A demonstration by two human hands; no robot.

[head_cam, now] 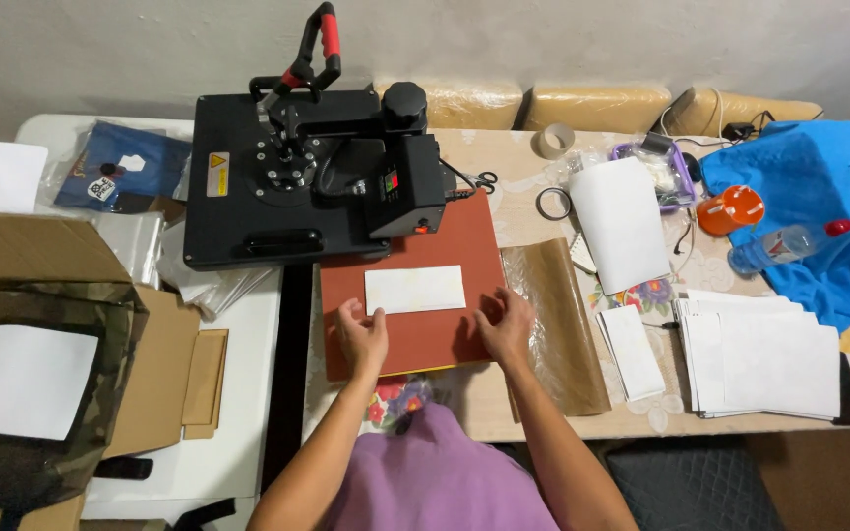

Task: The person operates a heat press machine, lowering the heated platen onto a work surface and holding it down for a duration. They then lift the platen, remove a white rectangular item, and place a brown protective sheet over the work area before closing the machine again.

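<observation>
A rust-red mat (415, 334) lies on the heat press's lower plate in front of me, with a white rectangular sheet (415, 289) lying flat on it. My left hand (362, 334) rests on the mat, fingertips at the sheet's lower left corner. My right hand (506, 323) presses on the mat's right side, just right of the sheet. Neither hand grips anything. The black heat press (297, 177) stands behind with its top swung left and its red-gripped handle (317, 49) raised.
A brown translucent sheet (558, 324) lies right of the mat. White paper (622, 221), a paper stack (769, 354), tape roll (555, 140), scissors (484, 181), orange cup (730, 209), bottle (784, 243) and blue cloth (819, 216) fill the right. Cardboard boxes (41, 256) and camouflage fabric (41, 393) sit left.
</observation>
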